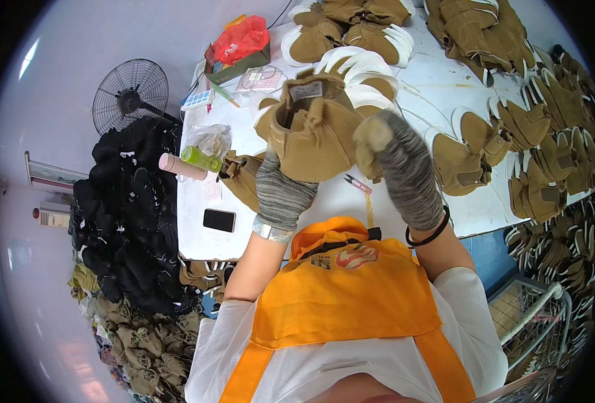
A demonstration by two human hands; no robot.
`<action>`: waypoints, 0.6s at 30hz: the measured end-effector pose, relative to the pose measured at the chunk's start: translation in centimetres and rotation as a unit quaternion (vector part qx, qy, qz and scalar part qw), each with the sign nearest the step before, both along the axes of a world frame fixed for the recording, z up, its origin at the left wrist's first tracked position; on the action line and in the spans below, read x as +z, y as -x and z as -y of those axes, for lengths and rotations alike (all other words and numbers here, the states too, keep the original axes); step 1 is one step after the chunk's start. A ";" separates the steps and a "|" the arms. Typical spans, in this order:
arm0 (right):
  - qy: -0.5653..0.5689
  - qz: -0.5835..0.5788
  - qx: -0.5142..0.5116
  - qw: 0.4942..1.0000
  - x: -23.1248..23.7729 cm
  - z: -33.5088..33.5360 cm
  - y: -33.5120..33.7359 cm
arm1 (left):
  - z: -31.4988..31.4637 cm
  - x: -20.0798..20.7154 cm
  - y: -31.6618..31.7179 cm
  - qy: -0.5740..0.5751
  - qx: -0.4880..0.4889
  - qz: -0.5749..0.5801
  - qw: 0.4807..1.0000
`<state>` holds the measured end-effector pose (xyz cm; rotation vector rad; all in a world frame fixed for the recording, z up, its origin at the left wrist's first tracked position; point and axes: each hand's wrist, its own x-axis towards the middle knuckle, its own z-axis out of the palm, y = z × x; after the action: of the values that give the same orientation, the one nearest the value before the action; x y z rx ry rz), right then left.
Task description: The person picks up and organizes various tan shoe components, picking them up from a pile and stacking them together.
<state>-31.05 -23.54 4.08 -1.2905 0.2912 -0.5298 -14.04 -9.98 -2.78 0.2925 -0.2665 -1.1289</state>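
Observation:
My left hand (284,190), in a grey knitted glove with bare skin at the wrist, grips a brown shoe upper (317,134) from its lower left side. The upper is held above the white table, its collar opening toward me and a pale label inside. My right hand (401,168), also gloved, with a black band on the wrist, is curled closed against the upper's right side. What its fingers pinch is hidden. Below the upper lies a pair of red-handled thread snips (358,185). Another brown upper (241,180) rests beside my left hand.
A phone (219,220), a pink bottle (182,166) and a green bottle (201,159) lie at the table's left. Brown uppers (458,161) with white edges crowd the right and back. Black uppers (129,215) are heaped by a fan (130,101). A wire cart (532,322) stands right.

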 end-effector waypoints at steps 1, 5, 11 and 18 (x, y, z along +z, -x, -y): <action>0.062 0.027 -0.069 0.995 -0.3 0.2 -0.2 | 0.0 -0.1 0.0 -0.019 0.014 0.059 0.998; 0.248 0.111 -0.192 0.943 0.8 1.6 -1.5 | -0.5 -0.9 -0.1 -0.043 0.003 0.104 0.994; 0.433 0.054 -0.112 0.893 0.8 2.2 -1.5 | -0.5 -0.3 0.4 -0.104 -0.025 0.099 0.989; 0.247 0.067 -0.049 0.965 0.3 1.1 -1.3 | -0.7 0.3 -0.4 -0.085 -0.044 0.103 0.990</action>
<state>-29.71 -24.64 4.33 -1.7177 0.1101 -0.8052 -13.62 -9.24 -2.51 0.5539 -0.3690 -1.2130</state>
